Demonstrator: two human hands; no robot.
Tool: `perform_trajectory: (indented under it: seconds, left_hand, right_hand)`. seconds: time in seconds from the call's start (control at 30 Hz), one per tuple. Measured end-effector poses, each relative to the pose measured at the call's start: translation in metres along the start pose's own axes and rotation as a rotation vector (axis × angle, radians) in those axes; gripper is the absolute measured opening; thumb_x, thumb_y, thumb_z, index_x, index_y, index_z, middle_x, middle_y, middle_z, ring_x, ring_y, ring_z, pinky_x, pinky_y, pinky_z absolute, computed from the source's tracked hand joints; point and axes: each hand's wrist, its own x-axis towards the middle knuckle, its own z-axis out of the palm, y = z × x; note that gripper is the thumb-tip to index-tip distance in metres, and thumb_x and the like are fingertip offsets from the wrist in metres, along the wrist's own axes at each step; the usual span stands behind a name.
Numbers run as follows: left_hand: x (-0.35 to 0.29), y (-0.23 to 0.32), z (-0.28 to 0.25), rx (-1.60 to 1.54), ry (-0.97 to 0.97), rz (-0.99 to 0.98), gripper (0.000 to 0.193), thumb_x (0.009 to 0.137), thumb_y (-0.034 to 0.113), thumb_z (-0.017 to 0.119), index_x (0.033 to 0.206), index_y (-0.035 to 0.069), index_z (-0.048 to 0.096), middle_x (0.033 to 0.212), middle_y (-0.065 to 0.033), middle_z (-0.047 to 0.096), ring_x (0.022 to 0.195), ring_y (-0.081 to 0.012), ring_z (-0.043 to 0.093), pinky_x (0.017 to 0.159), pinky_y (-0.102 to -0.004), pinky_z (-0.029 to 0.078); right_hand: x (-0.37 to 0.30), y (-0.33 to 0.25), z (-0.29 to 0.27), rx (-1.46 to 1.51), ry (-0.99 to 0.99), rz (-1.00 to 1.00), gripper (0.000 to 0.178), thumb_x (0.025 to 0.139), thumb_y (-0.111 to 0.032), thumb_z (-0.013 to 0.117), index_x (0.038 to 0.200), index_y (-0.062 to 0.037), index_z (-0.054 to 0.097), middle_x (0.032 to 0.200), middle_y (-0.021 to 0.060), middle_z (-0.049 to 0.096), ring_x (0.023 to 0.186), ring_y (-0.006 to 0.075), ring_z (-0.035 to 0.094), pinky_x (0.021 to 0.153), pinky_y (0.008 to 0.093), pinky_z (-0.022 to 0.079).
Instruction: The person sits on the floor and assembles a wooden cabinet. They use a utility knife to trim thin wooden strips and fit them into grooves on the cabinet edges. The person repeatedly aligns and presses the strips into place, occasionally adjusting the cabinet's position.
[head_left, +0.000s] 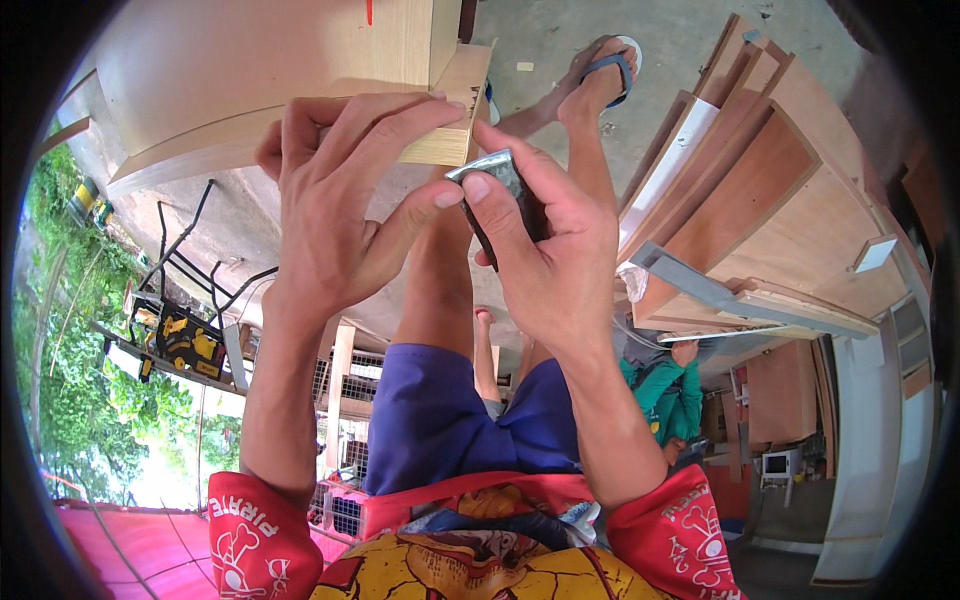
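Observation:
A pale wood-grain panel (290, 50) fills the upper left, with a narrow edge strip (437, 150) at its near corner. My left hand (345, 190) is open, its fingers stretched out along that corner and its thumb apart from them, close to the dark piece. Between the thumb and fingers of my right hand (555, 235) is a small dark flat piece with a shiny edge (510, 172); its exact kind is unclear. The piece is tilted just below the panel corner. My right index finger reaches up beside the panel's edge.
Several wooden boards (740, 190) lean in a stack at the right, with a grey metal strip (690, 282) across them. A person in green (665, 395) is behind, at lower right. Yellow-and-black gear (190, 345) lies at left. A sandalled foot (605, 80) rests on the concrete floor (690, 60).

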Motion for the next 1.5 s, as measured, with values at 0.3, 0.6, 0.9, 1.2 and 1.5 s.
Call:
perform_trajectory:
  seconds: [0.3,0.6,0.9,1.2,1.5]
  left_hand:
    - [-0.0026,0.0003,0.0004,-0.027,-0.002,0.001,0.044,0.094,0.041,0.081,0.132,0.017,0.075,0.129,-0.0014,0.075,0.109,-0.0291,0.060,0.102,-0.0416,0.039]
    - [-0.0050,-0.0014,-0.0006,-0.026,0.001,0.024,0.045,0.095,0.041,0.080,0.132,0.015,0.074,0.129,-0.0030,0.075,0.110,-0.0255,0.065,0.101,-0.0409,0.038]
    - [-0.0066,-0.0023,-0.0022,-0.071,-0.008,0.023,0.050,0.094,0.042,0.082,0.134,0.013,0.073,0.130,-0.0052,0.075,0.114,-0.0250,0.067,0.102,-0.0417,0.038]
    - [-0.0083,-0.0030,-0.0037,-0.074,-0.005,0.032,0.051,0.094,0.042,0.082,0.134,0.013,0.073,0.131,-0.0056,0.075,0.115,-0.0243,0.068,0.102,-0.0414,0.037]
    - [-0.0099,-0.0045,-0.0011,-0.075,0.013,0.047,0.050,0.095,0.042,0.081,0.135,0.013,0.073,0.131,-0.0051,0.075,0.116,-0.0231,0.068,0.104,-0.0410,0.037]
  right_hand:
    - [0.0040,0.0013,-0.0019,-0.067,0.003,-0.044,0.033,0.101,-0.014,0.078,0.129,0.0017,0.076,0.084,0.0164,0.076,0.067,0.0249,0.073,0.066,0.0343,0.056]
    - [0.0049,0.0057,-0.0019,-0.155,-0.002,-0.162,0.039,0.106,-0.020,0.078,0.139,0.0007,0.074,0.079,-0.0031,0.067,0.064,0.0022,0.059,0.055,0.0216,0.049]
    - [0.0010,0.0065,-0.0046,-0.153,-0.044,-0.145,0.040,0.105,-0.017,0.079,0.141,-0.0002,0.073,0.075,-0.0030,0.065,0.062,0.0024,0.058,0.054,0.0222,0.047]
    - [0.0032,0.0074,-0.0065,-0.183,-0.044,-0.167,0.037,0.099,-0.014,0.082,0.132,0.0027,0.075,0.092,0.0174,0.077,0.075,0.0241,0.076,0.068,0.0325,0.057]
    - [0.0040,0.0063,-0.0069,-0.184,-0.052,-0.172,0.037,0.098,-0.014,0.082,0.130,0.0038,0.075,0.097,0.0223,0.080,0.080,0.0301,0.080,0.072,0.0359,0.060]
